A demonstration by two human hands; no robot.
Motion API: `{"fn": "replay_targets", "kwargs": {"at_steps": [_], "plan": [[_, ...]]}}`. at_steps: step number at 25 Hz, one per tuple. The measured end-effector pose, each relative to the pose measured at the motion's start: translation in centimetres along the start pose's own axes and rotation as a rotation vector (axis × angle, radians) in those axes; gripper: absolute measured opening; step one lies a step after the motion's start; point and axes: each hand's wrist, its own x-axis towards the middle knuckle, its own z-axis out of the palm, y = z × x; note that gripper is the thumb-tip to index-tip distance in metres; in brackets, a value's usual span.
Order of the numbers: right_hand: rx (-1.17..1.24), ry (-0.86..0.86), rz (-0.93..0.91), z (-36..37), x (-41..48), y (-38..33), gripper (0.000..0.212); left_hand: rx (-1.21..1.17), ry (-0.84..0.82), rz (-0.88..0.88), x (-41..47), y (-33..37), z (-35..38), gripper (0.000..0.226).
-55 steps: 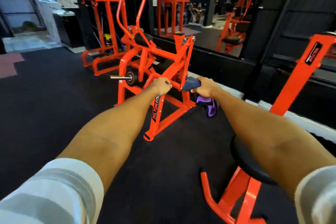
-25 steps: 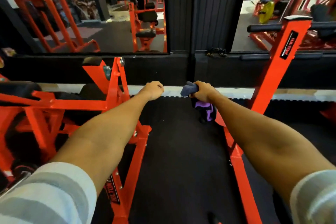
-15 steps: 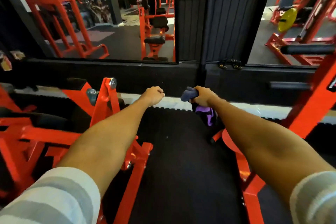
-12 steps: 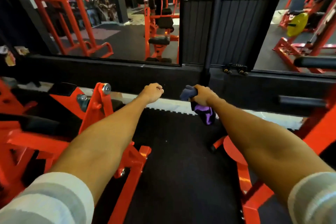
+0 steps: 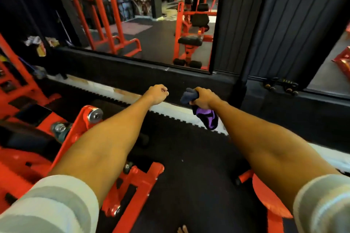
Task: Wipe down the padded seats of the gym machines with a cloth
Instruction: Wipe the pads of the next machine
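Observation:
My right hand (image 5: 203,97) is stretched out in front of me and grips a dark blue and purple cloth (image 5: 206,117), which hangs down below the fist. My left hand (image 5: 158,93) is held out beside it, fingers curled into a fist with nothing in it. An orange machine frame (image 5: 75,138) with a black padded seat (image 5: 26,138) stands low at the left, beneath my left forearm. Neither hand touches any pad.
A mirrored wall (image 5: 151,24) above a black ledge runs ahead and reflects another orange machine with a black seat (image 5: 189,40). An orange machine base (image 5: 265,195) lies at the lower right. Black rubber flooring (image 5: 189,176) stretches between the two machines.
The view has swung from the orange machine towards the mirrored wall and tilted. Both arms stay outstretched, the right hand still holding the cloth, the left still a fist.

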Motion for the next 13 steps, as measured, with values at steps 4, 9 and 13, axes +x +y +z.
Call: {"fn": "replay_targets", "kwargs": {"at_steps": [4, 9, 13], "plan": [[0.022, -0.076, -0.072, -0.3, 8.7, -1.4, 0.041, -0.01, 0.067, -0.085, 7.3, -2.4, -2.9, 0.03], [-0.005, -0.107, -0.171, -0.7, 18.0, -3.5, 0.044, -0.012, 0.119, -0.167, 13.3, -5.5, -5.2, 0.031], [-0.036, -0.17, -0.255, 0.3, 25.4, -6.1, 0.047, -0.014, 0.205, -0.256, 16.1, -8.6, -7.1, 0.027]]}}
